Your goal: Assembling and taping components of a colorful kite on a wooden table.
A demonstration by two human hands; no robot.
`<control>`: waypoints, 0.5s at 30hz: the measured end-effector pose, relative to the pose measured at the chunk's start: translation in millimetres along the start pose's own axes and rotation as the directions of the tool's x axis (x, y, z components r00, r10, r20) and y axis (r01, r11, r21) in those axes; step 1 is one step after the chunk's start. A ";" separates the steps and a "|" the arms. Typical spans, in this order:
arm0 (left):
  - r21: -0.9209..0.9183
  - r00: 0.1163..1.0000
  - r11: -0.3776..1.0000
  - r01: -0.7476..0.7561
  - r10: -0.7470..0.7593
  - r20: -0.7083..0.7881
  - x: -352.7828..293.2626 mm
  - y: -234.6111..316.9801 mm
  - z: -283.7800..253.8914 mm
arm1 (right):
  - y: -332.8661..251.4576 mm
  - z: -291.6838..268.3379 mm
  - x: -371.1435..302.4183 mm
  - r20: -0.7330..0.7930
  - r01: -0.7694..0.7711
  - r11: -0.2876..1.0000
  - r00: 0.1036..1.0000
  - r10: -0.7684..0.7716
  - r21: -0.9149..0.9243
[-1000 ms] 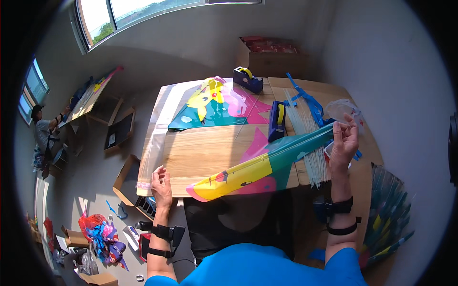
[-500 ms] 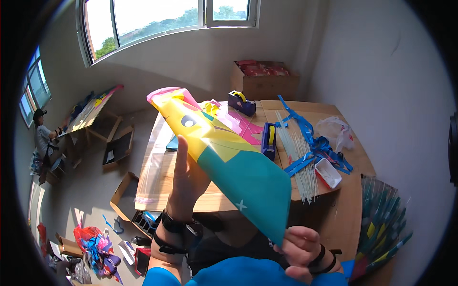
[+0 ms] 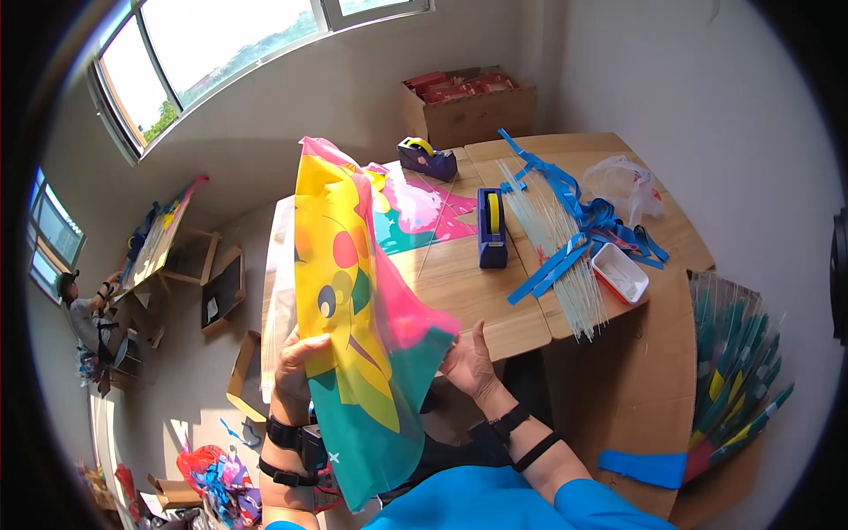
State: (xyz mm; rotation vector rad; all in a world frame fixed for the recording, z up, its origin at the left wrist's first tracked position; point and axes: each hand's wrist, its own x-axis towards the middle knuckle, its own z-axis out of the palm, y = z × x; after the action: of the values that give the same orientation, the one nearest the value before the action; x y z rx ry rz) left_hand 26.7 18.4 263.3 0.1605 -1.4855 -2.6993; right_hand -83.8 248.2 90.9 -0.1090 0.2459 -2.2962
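Note:
Upright in front of me hangs a thin, folded kite sheet, printed with a yellow cartoon figure over pink and teal. My left hand grips its left edge, thumb lying across the front and the other fingers partly hidden. At the sheet's right corner, where pink meets teal, my right hand touches the edge with its palm turned up and thumb apart; some fingertips are hidden behind the sheet. More pink printed sheets lie on the wooden table beyond.
Two blue tape dispensers stand on the table. To their right are thin pale rods, blue strips, a white tray and a plastic bag. Rolled sheets stand at right. A person sits far left.
The kite sheet has swung from slanting to upright, its printed face opened wider. My right hand has left the bottom teal tip and moved up to the right corner. My view has shifted.

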 end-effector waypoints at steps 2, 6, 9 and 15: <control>0.217 0.994 0.971 0.105 -0.103 -0.020 3.5 14.3 -35.2 | -19.0 -17.8 35.5 -0.112 0.233 0.966 0.963 -0.245 -0.110; 0.356 0.966 0.906 0.228 -0.165 -0.198 43.8 1.4 -127.7 | -73.3 -41.8 57.7 -0.192 0.427 0.830 0.836 -0.513 -0.358; 0.502 0.955 0.820 0.274 -0.172 -0.240 79.6 -17.5 -153.1 | -102.9 -82.2 41.8 -0.217 0.386 0.776 0.811 -0.543 -0.499; 0.595 0.936 0.748 0.294 -0.101 -0.336 134.4 -100.9 -224.3 | -108.8 -125.9 11.9 -0.396 -0.039 0.403 0.293 -0.870 -0.915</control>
State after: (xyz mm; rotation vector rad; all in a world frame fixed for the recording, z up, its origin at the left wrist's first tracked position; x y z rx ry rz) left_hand -80.2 -129.1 50.2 0.7421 -2.3210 -2.0342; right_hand -190.4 328.7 -9.2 0.7312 2.2035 -2.3566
